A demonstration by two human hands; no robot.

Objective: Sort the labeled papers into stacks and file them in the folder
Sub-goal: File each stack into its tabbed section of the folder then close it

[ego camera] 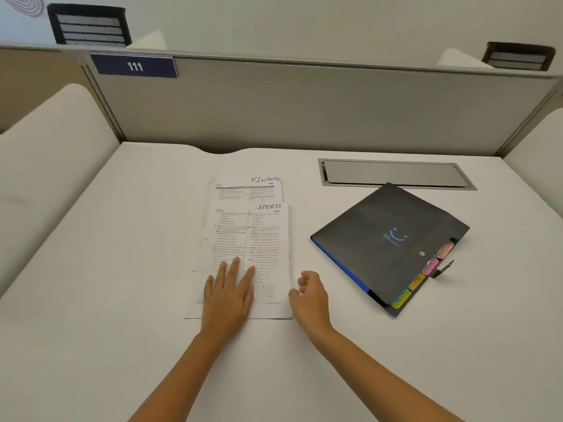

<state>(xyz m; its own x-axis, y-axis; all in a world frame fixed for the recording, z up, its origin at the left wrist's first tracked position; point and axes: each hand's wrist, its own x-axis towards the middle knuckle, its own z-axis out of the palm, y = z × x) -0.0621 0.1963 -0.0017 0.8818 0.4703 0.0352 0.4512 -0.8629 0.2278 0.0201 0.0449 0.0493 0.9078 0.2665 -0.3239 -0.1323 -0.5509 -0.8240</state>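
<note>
Left hand point(228, 292) flat, fingers spread, pressing SPORTS sheet point(253, 254); right hand point(309, 295) loosely curled, empty, at its edge; FINANCE sheet point(248, 190) behind; tabbed folder point(393, 242) closed; sorting barely begun.

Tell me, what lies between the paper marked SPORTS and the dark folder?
Only bare white desk separates the SPORTS paper from the folder, as the head view shows.

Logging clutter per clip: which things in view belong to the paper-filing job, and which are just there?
Job:
- SPORTS paper, top of pile, left hand flat on it
- FINANCE paper beneath
- black tabbed folder, closed
- right hand at pile's edge

Just there:
- desk cable hatch
- 111 sign
- chairs beyond divider
</note>
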